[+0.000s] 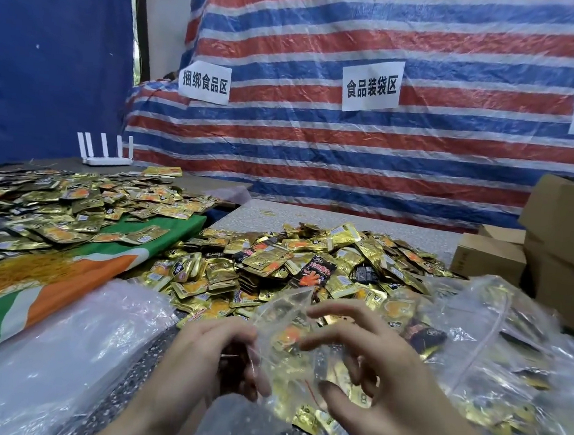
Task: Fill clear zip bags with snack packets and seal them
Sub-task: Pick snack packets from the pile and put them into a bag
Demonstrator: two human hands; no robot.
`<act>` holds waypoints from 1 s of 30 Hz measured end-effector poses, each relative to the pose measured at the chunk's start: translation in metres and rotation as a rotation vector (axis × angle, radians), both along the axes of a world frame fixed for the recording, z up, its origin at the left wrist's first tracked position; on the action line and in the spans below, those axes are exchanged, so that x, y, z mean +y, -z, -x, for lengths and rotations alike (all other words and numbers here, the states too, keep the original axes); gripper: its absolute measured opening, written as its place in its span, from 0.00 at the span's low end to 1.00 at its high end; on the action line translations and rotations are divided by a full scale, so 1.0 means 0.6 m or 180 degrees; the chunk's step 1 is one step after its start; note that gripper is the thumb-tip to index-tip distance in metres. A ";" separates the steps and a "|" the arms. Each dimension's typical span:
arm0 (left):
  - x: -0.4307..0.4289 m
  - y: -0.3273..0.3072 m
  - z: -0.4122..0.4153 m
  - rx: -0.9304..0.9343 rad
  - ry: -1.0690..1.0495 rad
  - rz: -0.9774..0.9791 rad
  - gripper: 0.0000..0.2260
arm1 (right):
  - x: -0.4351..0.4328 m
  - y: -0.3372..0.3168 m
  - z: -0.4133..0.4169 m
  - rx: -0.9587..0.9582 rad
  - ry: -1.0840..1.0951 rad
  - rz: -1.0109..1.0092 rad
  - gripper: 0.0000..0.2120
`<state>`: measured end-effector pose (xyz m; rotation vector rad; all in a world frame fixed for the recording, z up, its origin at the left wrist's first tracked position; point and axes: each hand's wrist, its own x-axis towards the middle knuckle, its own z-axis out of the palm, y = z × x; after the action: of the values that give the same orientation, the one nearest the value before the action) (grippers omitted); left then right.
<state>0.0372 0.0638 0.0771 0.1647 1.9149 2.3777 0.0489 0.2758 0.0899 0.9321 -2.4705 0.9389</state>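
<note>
The left hand (pixel 219 356) pinches the clear zip bag (pixel 287 323), in front of the snack packet heap (pixel 309 263). The right hand (pixel 389 386) is spread at the bag; whether it grips, I cannot tell. Few packets are inside, and I judge it is unsealed.

We count three paper signs (pixel 371 86), one router (pixel 106 161) with five antennas (pixel 103 144), at least three cardboard boxes (pixel 488 260), one held zip bag (pixel 287 323), and snack packets (pixel 275 261) beyond counting.

Makeshift packing room, tarpaulin walls (pixel 353 147), zone signs (pixel 371 85), cartons (pixel 567 218)
</note>
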 end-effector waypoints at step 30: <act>-0.067 0.183 0.471 0.0003 -0.1253 0.4338 0.32 | 0.032 0.010 0.082 0.0423 -0.0348 -0.0281 0.11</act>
<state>-0.2453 0.0237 -0.0330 -0.3245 3.2048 0.6787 -0.0003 0.2950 0.0836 1.1307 -2.3856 0.7797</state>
